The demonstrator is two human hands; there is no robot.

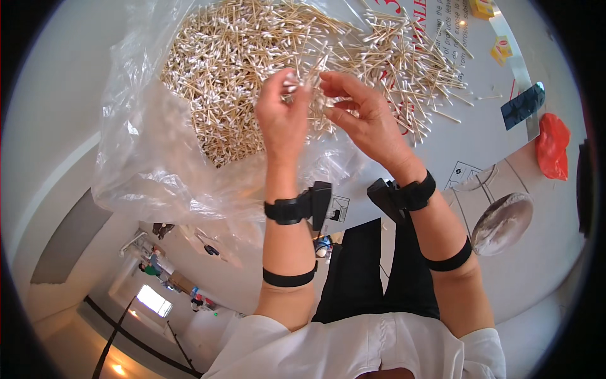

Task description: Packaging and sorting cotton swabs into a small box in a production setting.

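A large heap of cotton swabs (221, 76) with pale wooden sticks and white tips lies on a clear plastic sheet or bag (151, 158). Over the heap's near right part, my left hand (283, 117) is closed, with white swab tips showing at its slightly blurred fingers. Facing it, my right hand (366, 120) has curled fingers, with the thumb apart from the forefinger. Nothing held shows clearly in that gap. A few swabs stand up between the two hands. Looser swabs (410, 76) spread to the right across a grey printed surface (435, 148).
At the right edge are small yellow boxes (500, 50), a dark blue packet (524, 106) and a red plastic bag (553, 146). A round stool (503, 224) stands below them. Black straps and devices (295, 208) circle my forearms. People appear far off at lower left.
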